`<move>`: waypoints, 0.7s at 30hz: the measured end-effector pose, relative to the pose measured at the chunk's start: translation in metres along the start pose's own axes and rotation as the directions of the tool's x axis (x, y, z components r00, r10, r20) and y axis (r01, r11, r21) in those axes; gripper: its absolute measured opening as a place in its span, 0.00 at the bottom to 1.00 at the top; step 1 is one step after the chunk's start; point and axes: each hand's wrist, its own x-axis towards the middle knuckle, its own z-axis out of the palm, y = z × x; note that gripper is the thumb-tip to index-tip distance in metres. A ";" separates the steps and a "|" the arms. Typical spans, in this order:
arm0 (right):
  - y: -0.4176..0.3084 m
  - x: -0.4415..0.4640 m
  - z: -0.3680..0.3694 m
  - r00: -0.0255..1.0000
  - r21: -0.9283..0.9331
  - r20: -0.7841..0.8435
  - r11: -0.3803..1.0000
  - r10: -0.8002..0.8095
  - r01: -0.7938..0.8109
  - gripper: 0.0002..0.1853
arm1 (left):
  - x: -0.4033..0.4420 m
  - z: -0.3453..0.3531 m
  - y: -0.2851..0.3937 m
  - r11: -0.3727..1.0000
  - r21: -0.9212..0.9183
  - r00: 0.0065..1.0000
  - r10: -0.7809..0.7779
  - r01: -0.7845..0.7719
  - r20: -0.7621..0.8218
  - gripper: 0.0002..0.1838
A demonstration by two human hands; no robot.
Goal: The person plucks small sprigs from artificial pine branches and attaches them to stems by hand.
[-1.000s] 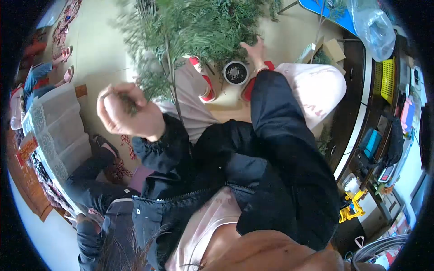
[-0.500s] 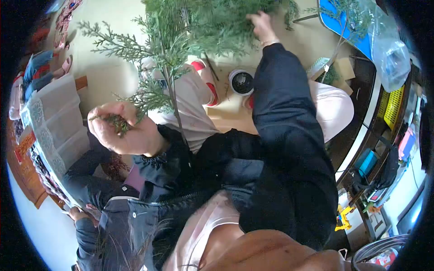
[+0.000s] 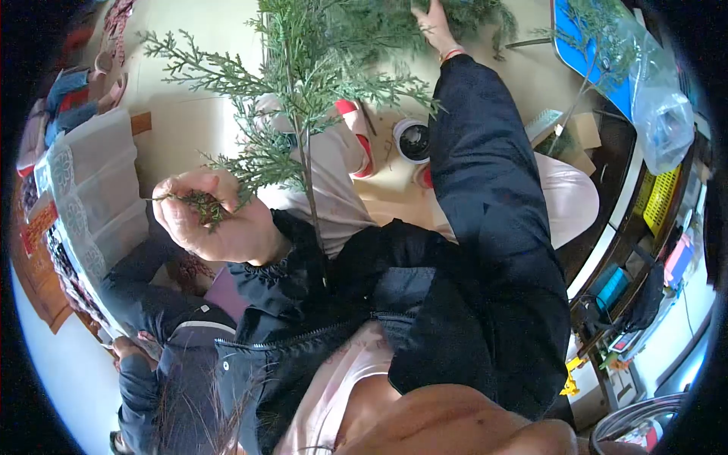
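My left hand (image 3: 216, 220) is turned palm up on the left, its fingers curled around a small green-brown evergreen sprig (image 3: 203, 206). Close beside it stands a tall leafy evergreen branch (image 3: 292, 98), its bare stem running down to the dark jacket. At the top of the view, my right hand (image 3: 436, 29) reaches out to a heap of evergreen foliage (image 3: 364, 38). Its fingertips are among the blurred leaves and partly cut off by the frame edge, so its grip is unclear.
A white tub with dark contents (image 3: 412, 141) stands on the floor between my legs. At right are a blue board (image 3: 565, 45), a clear plastic bag (image 3: 663, 125), a cardboard box (image 3: 584, 136) and shelves with a yellow basket (image 3: 661, 189). Another person (image 3: 189, 364) sits at left.
The view has shifted slightly. My right hand has moved a little upward toward the frame edge, at the foliage. My left hand keeps its curled hold on the sprig.
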 end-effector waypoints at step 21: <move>-0.035 -0.158 -0.076 0.558 -0.300 -0.315 0.478 0.768 -0.826 0.25 | -0.007 0.001 -0.008 0.996 -0.055 0.997 -0.066 0.068 0.027 0.11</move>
